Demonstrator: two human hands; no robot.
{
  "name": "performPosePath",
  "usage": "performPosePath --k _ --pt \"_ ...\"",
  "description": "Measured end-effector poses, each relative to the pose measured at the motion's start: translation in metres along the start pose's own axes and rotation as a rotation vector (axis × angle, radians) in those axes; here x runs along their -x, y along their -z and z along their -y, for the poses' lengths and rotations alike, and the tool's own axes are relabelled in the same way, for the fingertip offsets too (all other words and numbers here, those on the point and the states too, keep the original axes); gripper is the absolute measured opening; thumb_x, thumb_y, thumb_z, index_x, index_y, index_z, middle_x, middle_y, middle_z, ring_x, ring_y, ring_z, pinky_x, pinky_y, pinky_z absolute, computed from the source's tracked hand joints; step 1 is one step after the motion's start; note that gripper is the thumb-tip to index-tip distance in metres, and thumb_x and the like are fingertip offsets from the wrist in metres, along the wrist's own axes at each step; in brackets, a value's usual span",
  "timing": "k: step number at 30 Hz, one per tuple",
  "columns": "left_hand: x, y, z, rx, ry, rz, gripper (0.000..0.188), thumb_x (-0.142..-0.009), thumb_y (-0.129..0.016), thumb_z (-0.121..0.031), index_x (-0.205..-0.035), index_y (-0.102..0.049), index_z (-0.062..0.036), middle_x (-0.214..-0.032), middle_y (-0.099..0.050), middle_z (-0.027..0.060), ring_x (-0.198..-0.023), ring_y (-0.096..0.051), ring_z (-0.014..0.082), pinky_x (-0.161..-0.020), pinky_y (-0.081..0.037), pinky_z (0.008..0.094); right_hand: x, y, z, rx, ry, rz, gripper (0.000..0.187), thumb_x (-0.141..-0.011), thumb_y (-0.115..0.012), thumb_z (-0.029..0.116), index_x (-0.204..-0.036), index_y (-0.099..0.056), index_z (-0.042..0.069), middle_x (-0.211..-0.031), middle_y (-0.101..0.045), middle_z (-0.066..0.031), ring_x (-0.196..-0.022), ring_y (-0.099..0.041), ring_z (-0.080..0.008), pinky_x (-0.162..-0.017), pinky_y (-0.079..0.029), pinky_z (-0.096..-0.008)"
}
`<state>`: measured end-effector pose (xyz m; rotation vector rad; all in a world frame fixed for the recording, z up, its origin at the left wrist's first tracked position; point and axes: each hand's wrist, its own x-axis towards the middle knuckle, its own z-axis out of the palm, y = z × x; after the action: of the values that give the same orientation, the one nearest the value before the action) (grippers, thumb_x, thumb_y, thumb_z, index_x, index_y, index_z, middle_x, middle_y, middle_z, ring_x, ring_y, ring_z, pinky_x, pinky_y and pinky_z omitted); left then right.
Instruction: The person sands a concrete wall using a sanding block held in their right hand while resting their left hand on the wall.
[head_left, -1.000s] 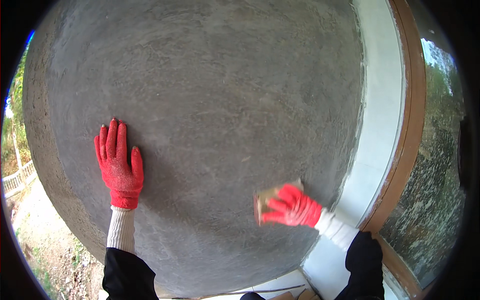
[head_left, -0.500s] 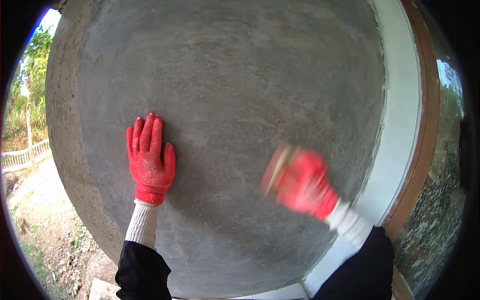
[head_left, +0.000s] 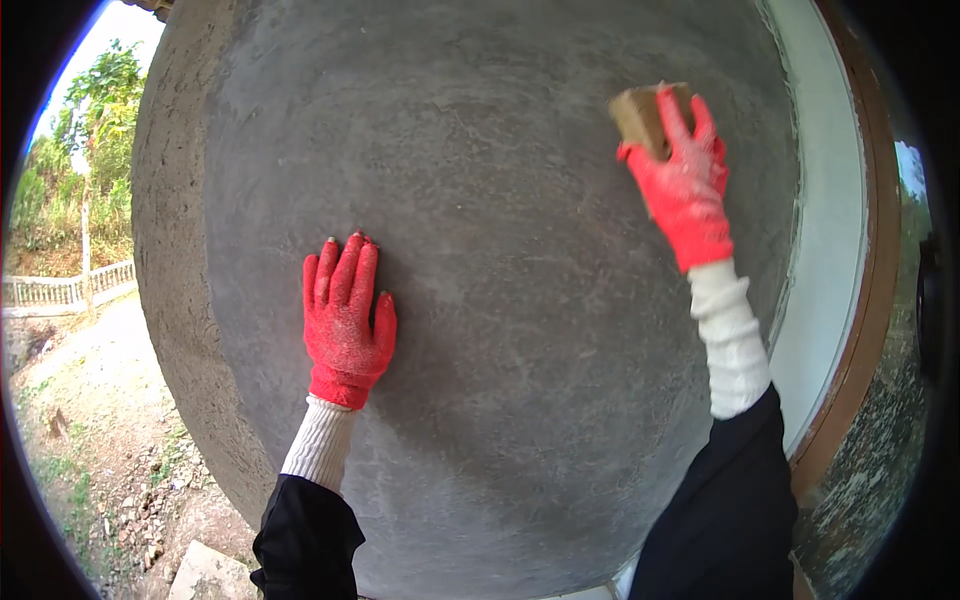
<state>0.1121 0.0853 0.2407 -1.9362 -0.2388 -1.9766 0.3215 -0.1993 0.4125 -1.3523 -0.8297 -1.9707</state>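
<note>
A grey plastered wall (head_left: pixel 500 330) with faint swirling marks fills the middle of the view. My left hand (head_left: pixel 345 325), in a red-coated glove with a white knit cuff, lies flat against it left of centre, fingers stretched upward and holding nothing. At the upper right, my right hand (head_left: pixel 688 190) in a matching glove grips a tan rectangular block (head_left: pixel 634 118) against the wall. Its fingers spread over the block and hide part of it; whether it is wood or sponge I cannot tell.
Along the right runs a white strip (head_left: pixel 835 260) beside a brown frame (head_left: pixel 872 330), with a dark mottled surface beyond. The wall's left side has a rough edge band (head_left: pixel 172 230). Outside lie sloping rubbly ground (head_left: pixel 110 420), a pale balustrade (head_left: pixel 70 290) and trees (head_left: pixel 105 120).
My right hand has swept up and to the right with the block. My left hand stays flat on the wall; the whole view has shifted slightly.
</note>
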Motion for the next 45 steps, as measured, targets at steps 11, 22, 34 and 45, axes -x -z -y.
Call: performPosePath --k 11,22,34,45 --pt "0.002 0.034 -0.014 0.140 0.034 0.070 0.065 -0.089 -0.063 -0.008 -0.151 -0.046 -0.0022 -0.157 -0.045 0.0177 -0.148 -0.037 0.0414 -0.124 -0.026 0.0537 0.164 0.054 0.080 -0.460 1.058 0.611 0.056 -0.075 -0.078 0.034 -0.130 -0.068 0.023 -0.135 -0.060 -0.0131 -0.124 -0.060 -0.0334 -0.101 -0.051 -0.0522" --pt "0.092 0.168 -0.037 0.413 0.337 0.148 0.063 -0.085 -0.063 0.002 -0.147 -0.052 0.0000 -0.149 -0.053 0.0193 -0.138 -0.049 0.0388 -0.116 -0.038 0.0468 0.079 0.022 0.133 -0.487 0.059 0.606 0.067 -0.081 -0.078 0.034 -0.141 -0.057 0.012 -0.139 -0.056 -0.0209 -0.124 -0.057 -0.0404 -0.105 -0.046 -0.0560" --pt "0.137 0.239 -0.013 0.370 0.516 0.201 0.059 -0.086 -0.063 0.003 -0.145 -0.053 0.0009 -0.145 -0.055 0.0207 -0.134 -0.052 0.0375 -0.113 -0.041 0.0442 0.025 -0.025 0.166 -0.310 0.386 0.165 0.065 -0.074 -0.079 0.031 -0.134 -0.064 0.012 -0.148 -0.050 -0.0194 -0.126 -0.054 -0.0419 -0.103 -0.048 -0.0513" --pt "0.150 0.236 -0.033 0.504 0.589 0.242 0.057 -0.087 -0.066 -0.001 -0.143 -0.055 -0.0002 -0.143 -0.057 0.0198 -0.131 -0.055 0.0369 -0.111 -0.043 0.0423 0.196 0.032 0.288 -0.674 1.184 0.755 0.051 -0.080 -0.068 0.028 -0.130 -0.064 0.019 -0.134 -0.063 -0.0089 -0.125 -0.058 -0.0304 -0.101 -0.049 -0.0482"
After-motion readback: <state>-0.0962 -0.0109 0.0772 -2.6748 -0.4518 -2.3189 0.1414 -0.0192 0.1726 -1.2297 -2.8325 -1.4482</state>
